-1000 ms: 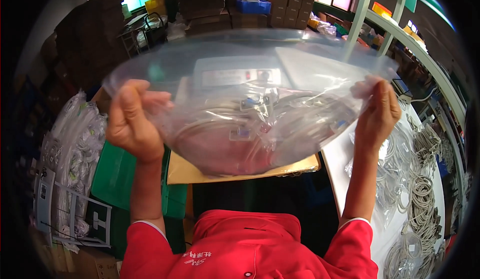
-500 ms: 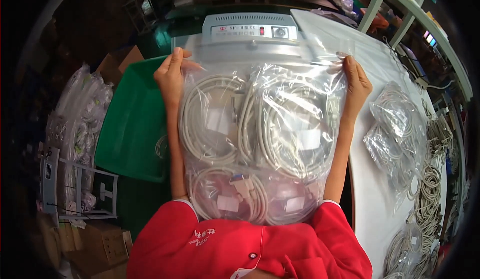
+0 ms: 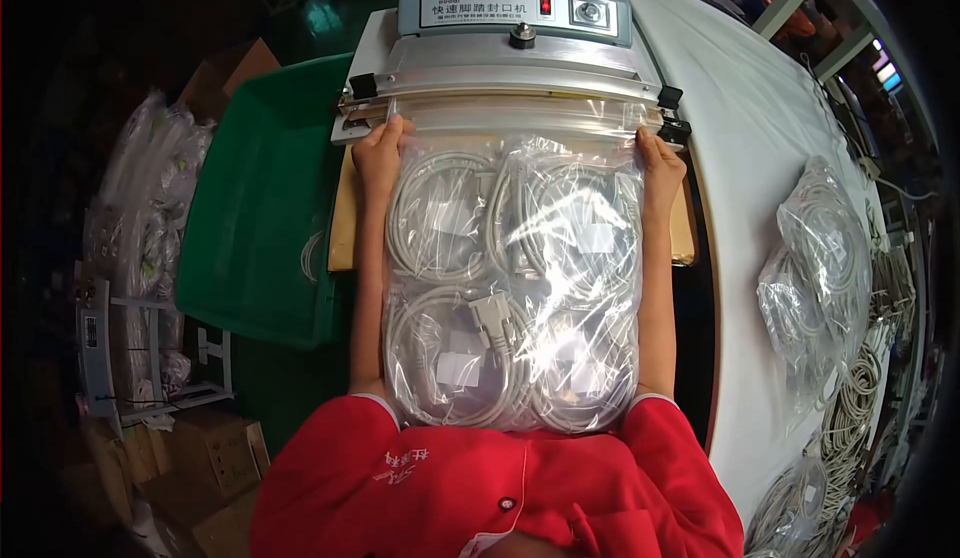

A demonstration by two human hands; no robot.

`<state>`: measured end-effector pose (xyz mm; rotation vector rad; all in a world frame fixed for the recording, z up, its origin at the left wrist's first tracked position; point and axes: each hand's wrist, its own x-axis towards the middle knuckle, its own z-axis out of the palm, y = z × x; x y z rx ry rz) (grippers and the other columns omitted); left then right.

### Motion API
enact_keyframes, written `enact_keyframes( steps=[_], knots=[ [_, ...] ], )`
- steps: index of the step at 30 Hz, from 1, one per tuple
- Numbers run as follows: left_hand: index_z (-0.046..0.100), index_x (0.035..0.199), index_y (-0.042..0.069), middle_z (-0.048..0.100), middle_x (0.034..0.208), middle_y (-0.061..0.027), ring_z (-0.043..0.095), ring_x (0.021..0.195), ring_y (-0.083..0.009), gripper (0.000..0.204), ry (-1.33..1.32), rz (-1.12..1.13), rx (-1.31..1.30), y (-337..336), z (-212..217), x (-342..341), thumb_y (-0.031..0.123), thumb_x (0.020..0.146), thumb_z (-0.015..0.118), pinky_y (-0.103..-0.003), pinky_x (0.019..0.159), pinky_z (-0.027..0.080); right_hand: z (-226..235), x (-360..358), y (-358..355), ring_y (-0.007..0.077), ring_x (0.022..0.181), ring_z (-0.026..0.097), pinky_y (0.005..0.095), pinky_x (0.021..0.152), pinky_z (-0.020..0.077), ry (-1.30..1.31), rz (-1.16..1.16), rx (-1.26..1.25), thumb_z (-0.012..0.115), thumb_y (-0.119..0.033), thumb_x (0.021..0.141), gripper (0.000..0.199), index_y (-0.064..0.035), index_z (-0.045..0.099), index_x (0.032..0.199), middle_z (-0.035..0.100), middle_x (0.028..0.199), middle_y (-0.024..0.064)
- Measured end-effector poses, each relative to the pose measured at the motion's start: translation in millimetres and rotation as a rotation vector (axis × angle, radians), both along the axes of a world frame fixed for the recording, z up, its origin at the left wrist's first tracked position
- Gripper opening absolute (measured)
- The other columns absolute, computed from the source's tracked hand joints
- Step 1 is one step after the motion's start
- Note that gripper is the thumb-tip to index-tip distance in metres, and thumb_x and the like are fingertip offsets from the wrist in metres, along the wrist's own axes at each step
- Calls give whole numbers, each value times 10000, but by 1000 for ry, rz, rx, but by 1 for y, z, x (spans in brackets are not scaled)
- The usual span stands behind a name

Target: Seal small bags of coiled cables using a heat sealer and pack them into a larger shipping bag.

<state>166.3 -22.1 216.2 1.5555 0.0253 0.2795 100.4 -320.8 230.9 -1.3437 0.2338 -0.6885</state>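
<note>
Where a second ago the bag (image 3: 512, 278) of coiled cables was held up in the air, it now lies flat, its open mouth in the sealer (image 3: 512, 68). Left hand (image 3: 380, 153) and right hand (image 3: 660, 163) each pinch a top corner, so the mouth looks ready for sealing.

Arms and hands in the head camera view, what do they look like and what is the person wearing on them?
Both forearms are bare, coming up from short red sleeves of a red top with a small white mark on its front. The left hand and the right hand are bare too: no gloves, and no rings, watch or bands that can be made out. Much of each forearm's inner side is hidden.
</note>
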Motion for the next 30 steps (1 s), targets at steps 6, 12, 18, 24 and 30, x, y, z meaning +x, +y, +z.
enact_keyframes(
  steps=[6, 12, 18, 24, 30],
  knots=[
    [583, 732, -19, 552, 647, -41, 472, 568, -74, 274, 58, 4, 84, 7, -1, 12, 238, 764, 492, -170, 550, 358, -13, 12, -9, 65, 657, 507, 162, 618, 393, 155, 10, 20, 550, -114, 712, 196, 40, 574, 831, 571, 731, 48],
    [589, 726, -13, 559, 697, -45, 479, 625, -78, 265, 100, 11, 37, 10, 2, 17, 238, 754, 507, -175, 584, 368, 5, 17, -1, 76, 571, 496, 161, 533, 382, 177, -29, 96, 545, -49, 681, 143, 60, 577, 767, 561, 666, 47],
    [597, 713, -15, 572, 682, -40, 481, 629, -85, 242, 146, 29, -13, 10, 2, 16, 210, 734, 512, -176, 578, 349, -2, 23, -2, 67, 553, 486, 156, 521, 371, 197, -13, 128, 544, -95, 680, 161, 41, 587, 753, 566, 663, 43],
    [579, 748, -28, 563, 733, -60, 500, 635, -96, 230, 119, -44, -150, 14, 0, 15, 189, 757, 501, -186, 580, 386, 3, 22, 1, 59, 500, 452, 160, 453, 330, 164, -25, 131, 544, -54, 664, 117, 56, 577, 691, 542, 608, 35],
    [581, 732, -41, 572, 701, -74, 508, 625, -118, 201, 102, 19, -194, 13, -1, 15, 140, 733, 494, -208, 601, 396, 12, 18, 7, 49, 472, 428, 158, 429, 301, 167, -67, 89, 554, -59, 651, 106, 45, 566, 638, 522, 573, 19]
  ],
)
